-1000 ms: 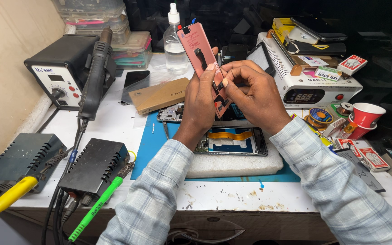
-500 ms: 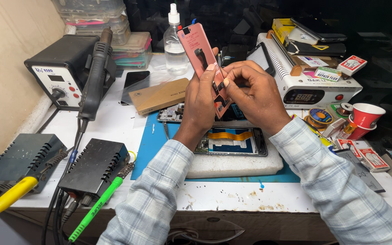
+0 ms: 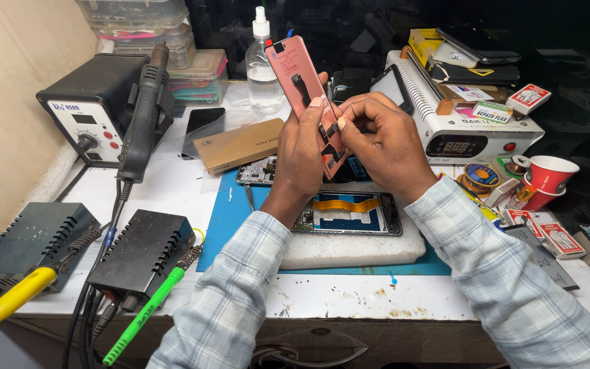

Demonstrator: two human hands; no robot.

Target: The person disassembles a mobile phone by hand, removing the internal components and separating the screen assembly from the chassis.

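Copper-pink phone screen panel [image 3: 300, 82], upright, tilted

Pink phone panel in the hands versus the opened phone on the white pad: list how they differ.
The pink panel is held up, tilted, by the left hand and right hand; the opened phone lies flat on the white pad, untouched. The panel shows a copper-pink back with black parts; the phone shows a dark frame and orange ribbon. Both are flat, phone-sized rectangles.

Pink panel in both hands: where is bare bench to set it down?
Free: the white bench between the hot-air handle, brown box and blue mat; also the front strip below the white pad. Crowded: the right side by the red cup and small boxes.
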